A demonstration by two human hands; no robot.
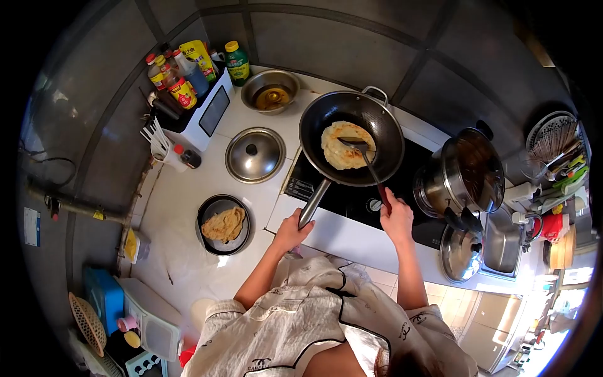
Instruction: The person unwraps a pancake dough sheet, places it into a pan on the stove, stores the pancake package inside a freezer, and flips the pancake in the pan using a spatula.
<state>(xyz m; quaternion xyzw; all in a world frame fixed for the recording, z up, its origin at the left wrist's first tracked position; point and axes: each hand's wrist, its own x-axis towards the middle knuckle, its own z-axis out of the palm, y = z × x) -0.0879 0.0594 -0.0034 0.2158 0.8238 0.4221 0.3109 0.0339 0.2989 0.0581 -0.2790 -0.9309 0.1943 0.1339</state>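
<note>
My left hand [293, 231] is closed round the metal handle of a dark wok [314, 125], which sits on the black stove. In the wok lies a round, lightly browned flatbread [336, 157]. My right hand [396, 217] grips the dark red handle of a spatula [369, 162]. The spatula's blade rests on the upper part of the flatbread; whether any of it is under the bread I cannot tell. To the left, a dark round pan [206, 237] on the counter holds another browned flatbread [224, 225].
A metal lid [255, 155] and a steel bowl with yellowish liquid [271, 92] stand left of the wok. Sauce bottles [182, 75] crowd the back left corner. Right of the stove's middle is a steel pot [461, 169], with a glass lid [460, 251] and sink [502, 242] nearby.
</note>
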